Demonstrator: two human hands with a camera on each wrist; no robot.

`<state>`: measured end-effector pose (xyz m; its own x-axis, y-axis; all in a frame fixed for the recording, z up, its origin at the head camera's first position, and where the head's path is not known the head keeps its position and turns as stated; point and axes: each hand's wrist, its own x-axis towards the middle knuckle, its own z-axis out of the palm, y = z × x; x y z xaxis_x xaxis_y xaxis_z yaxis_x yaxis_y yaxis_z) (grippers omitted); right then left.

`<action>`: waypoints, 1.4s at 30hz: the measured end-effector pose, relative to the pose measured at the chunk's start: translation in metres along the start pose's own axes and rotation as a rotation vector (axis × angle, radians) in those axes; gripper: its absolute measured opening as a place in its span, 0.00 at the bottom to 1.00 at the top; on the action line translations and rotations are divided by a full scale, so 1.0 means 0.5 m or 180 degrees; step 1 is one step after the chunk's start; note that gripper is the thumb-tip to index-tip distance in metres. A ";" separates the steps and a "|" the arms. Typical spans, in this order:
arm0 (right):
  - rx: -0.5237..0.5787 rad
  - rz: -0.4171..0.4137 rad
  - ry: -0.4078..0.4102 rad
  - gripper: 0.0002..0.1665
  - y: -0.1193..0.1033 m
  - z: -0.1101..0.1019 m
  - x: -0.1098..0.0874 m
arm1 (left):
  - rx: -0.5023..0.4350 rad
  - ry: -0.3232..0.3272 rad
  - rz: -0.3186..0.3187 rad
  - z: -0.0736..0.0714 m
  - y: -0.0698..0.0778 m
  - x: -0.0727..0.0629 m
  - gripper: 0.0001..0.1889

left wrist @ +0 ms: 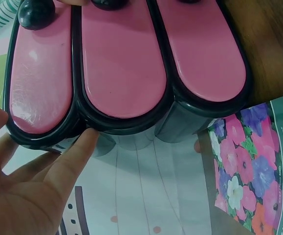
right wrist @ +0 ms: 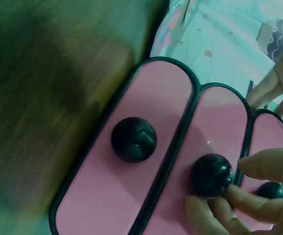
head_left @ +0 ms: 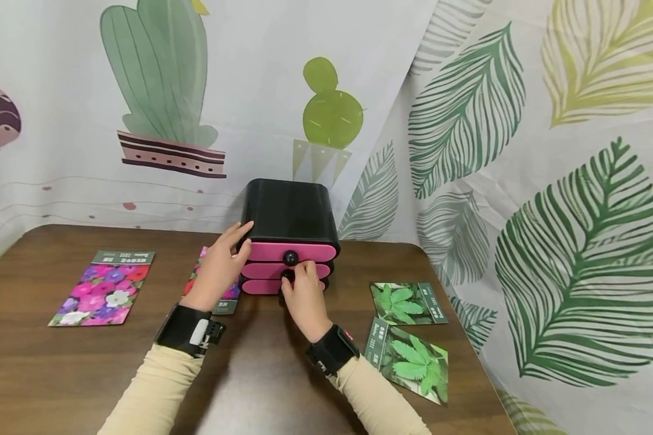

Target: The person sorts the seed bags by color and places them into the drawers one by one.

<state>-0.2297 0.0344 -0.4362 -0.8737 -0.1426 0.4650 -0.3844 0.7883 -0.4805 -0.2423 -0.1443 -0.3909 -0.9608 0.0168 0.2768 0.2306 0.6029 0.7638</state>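
A small black cabinet [head_left: 288, 208] with three pink-fronted drawers stands at the back of the table, each drawer with a round black knob. My left hand [head_left: 216, 275] rests against the cabinet's left side, its fingers extended near the upper drawers. In the left wrist view, one fingertip [left wrist: 91, 136] presses by the seam between the top and middle drawers. My right hand [head_left: 308, 302] is at the middle drawer, thumb and fingers around its knob [right wrist: 211, 175]. The bottom drawer's knob [right wrist: 134, 139] sits free beside it. All drawer fronts look closed.
A flower seed packet [head_left: 103, 290] lies at the left of the wooden table [head_left: 250, 374]; another flower packet [head_left: 227, 306] is partly hidden behind my left hand. Two green-leaf packets, an upper one [head_left: 408, 302] and a lower one [head_left: 413, 362], overlap at the right. Printed cloth [head_left: 370, 121] hangs behind.
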 end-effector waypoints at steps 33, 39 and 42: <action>-0.0075 -0.0119 -0.0263 0.14 -0.013 -0.019 -0.056 | -0.0078 -0.0061 -0.0079 -0.004 0.004 -0.003 0.25; -0.0106 -0.0279 -0.0245 0.10 -0.018 -0.030 -0.079 | -0.0102 -0.0108 -0.0104 -0.005 0.004 -0.002 0.25; -0.0155 -0.0366 -0.0238 0.10 -0.023 -0.036 -0.093 | -0.0103 -0.0110 -0.0083 -0.007 0.006 -0.003 0.25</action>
<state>-0.1794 0.0429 -0.4389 -0.8452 -0.2763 0.4574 -0.4699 0.7921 -0.3897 -0.2399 -0.1453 -0.3871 -0.9712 0.0292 0.2366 0.2096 0.5774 0.7891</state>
